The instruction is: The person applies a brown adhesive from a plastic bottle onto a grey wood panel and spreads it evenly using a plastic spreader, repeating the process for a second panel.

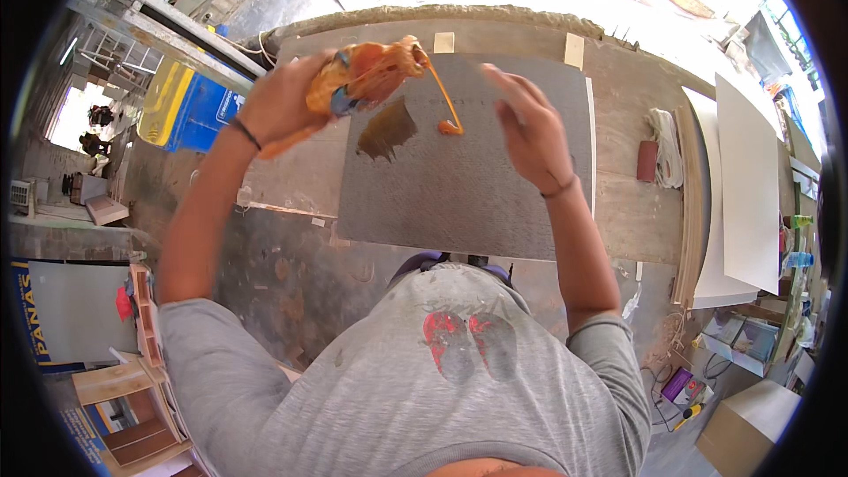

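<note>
While glue [449, 115] pours, left hand [281, 106] around pouch [367, 75]

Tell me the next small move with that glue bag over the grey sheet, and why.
Probably sweep the orange glue bag in the left hand sideways along the grey sheet. The glue strand is piling into one small blob, most of the sheet is bare, and the right hand is open and empty above it.

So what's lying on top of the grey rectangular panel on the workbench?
On the grey rectangular panel: an orange glue blob fed by a strand from the orange pouch in the left hand, plus a dark smear. The bench beneath is covered.
</note>
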Demonstrator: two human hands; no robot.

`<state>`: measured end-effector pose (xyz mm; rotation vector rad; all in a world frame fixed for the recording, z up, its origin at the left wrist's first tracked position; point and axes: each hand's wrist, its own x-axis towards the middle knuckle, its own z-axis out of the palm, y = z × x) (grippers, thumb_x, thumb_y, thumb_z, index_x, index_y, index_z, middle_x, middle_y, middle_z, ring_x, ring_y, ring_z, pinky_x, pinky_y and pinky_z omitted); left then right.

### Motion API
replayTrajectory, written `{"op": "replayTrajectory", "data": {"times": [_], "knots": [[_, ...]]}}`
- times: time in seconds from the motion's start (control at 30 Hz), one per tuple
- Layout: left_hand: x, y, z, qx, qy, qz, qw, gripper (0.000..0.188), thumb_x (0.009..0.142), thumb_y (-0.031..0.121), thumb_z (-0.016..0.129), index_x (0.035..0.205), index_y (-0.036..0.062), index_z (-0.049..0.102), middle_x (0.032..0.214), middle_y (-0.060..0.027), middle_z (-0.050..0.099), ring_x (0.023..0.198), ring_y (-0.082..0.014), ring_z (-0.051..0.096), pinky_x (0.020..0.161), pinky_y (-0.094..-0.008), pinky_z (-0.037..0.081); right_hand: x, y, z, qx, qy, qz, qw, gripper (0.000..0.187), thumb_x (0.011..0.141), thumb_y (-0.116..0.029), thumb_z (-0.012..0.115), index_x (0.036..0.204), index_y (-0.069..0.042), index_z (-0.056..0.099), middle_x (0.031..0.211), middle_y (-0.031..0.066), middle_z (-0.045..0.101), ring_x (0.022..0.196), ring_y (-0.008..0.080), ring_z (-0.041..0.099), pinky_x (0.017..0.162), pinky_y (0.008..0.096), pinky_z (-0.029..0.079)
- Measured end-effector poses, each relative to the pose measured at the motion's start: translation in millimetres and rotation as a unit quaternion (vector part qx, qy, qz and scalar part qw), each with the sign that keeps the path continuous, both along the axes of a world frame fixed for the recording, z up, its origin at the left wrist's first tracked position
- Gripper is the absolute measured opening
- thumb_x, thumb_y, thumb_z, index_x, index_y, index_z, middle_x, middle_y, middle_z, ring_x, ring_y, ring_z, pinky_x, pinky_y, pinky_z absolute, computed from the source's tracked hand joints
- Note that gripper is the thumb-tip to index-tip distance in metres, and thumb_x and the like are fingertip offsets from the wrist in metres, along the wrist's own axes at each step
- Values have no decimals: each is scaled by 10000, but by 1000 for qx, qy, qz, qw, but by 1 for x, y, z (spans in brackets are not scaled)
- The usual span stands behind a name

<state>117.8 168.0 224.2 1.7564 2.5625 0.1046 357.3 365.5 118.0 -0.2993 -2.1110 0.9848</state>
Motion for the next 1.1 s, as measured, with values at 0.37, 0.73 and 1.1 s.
{"op": "replayTrajectory", "data": {"times": [0.37, 0.73, 1.1], "knots": [[-81, -125, -98, 348, -199, 175, 899, 776, 612, 311, 862, 1206, 4, 467, 1111, -113, 620, 1028, -226, 604, 868, -343, 478, -8, 14, -41, -14, -281, -28, 959, 400, 819, -83, 570, 1218, -47, 548, 1124, 201, 589, 954, 292, 615, 839, 346, 488], [-118, -188, -233, 504, -93, 418, 750, 888, 586, 418, 854, 1255, 12, 434, 1194, -138, 562, 1100, -279, 555, 923, -381, 443, 14, 38, -110, -414, 12, -11, 910, 456, 840, -97, 590, 1252, 37, 447, 1143, 114, 577, 1046, 186, 554, 926, 313, 420], [-97, -200, -280, 527, -173, 417, 721, 960, 643, 443, 822, 1318, -30, 332, 1297, -187, 444, 1216, -325, 429, 1034, -413, 330, 39, 30, -179, -536, 85, -76, 837, 437, 772, -59, 556, 1197, 1, 478, 1095, 105, 589, 983, 218, 596, 872, 352, 486]]}}
